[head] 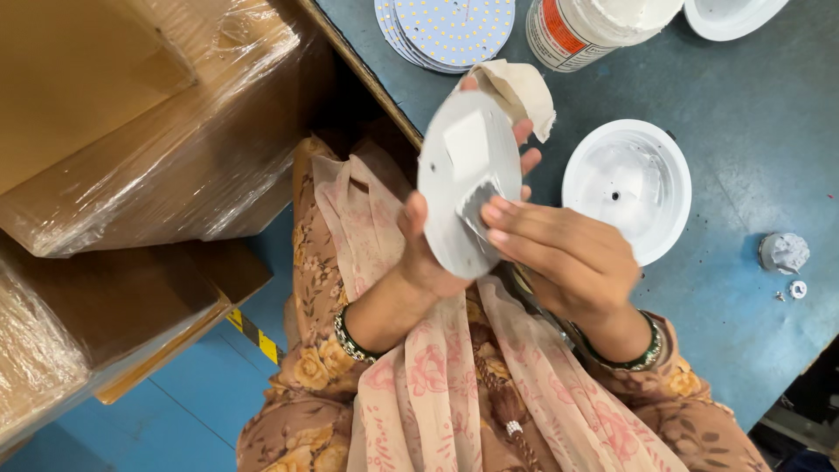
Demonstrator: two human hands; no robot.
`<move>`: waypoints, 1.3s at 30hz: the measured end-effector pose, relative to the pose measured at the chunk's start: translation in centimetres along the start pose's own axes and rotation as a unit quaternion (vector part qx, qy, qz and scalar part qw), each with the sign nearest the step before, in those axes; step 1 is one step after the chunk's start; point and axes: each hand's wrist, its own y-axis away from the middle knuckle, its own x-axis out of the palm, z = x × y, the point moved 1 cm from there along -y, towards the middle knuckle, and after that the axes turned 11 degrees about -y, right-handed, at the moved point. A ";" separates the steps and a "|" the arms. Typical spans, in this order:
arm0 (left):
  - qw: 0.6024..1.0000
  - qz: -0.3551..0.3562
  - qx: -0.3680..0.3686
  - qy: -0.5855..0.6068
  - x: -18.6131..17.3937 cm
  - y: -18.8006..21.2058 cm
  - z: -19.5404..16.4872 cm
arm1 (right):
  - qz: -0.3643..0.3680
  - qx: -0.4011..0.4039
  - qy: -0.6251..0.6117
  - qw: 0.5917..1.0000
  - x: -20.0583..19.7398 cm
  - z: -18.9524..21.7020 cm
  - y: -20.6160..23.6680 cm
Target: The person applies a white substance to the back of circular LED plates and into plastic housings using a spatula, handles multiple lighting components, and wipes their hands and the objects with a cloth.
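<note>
Both hands' fingers gripping round white disc (pixel 454 175), blue worktable (pixel 743 114), wrapped cardboard boxes (pixel 149 131), blue floor.

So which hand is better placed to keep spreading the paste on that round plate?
Probably the right hand: its fingertips already press a small grey spreader against the round plate. The left hand is occupied gripping the plate's edge along with a cloth.

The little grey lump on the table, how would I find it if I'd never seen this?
Start at the blue table, then the white bowl-shaped housing. Look to its right: the little grey lump sits alone near the table's edge, rough and crumpled, bigger than the tiny white ring below it.
</note>
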 end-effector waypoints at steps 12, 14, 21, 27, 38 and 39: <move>0.999 0.010 0.009 -0.049 -0.1 0.4 -1.3 | 0.019 0.116 -0.005 0.993 -2.0 -2.1 -0.1; 0.998 -0.003 0.020 -0.055 -0.2 0.3 -1.4 | 0.025 0.143 -0.021 0.989 -1.4 -1.7 1.0; 0.997 -0.046 0.025 -0.062 -1.4 0.1 -1.8 | 0.000 0.074 -0.007 0.997 -0.1 0.2 3.3; 0.997 -0.003 -0.004 -0.072 -1.5 0.4 0.3 | -0.054 0.130 0.016 0.990 -2.8 -1.7 0.3; 0.998 -0.033 -0.001 -0.051 -0.2 0.6 0.2 | 0.008 0.051 0.022 0.998 -0.3 -0.5 -1.6; 0.998 -0.037 -0.004 -0.059 -0.1 0.4 0.1 | 0.002 0.049 0.011 0.999 -0.2 -0.5 -1.3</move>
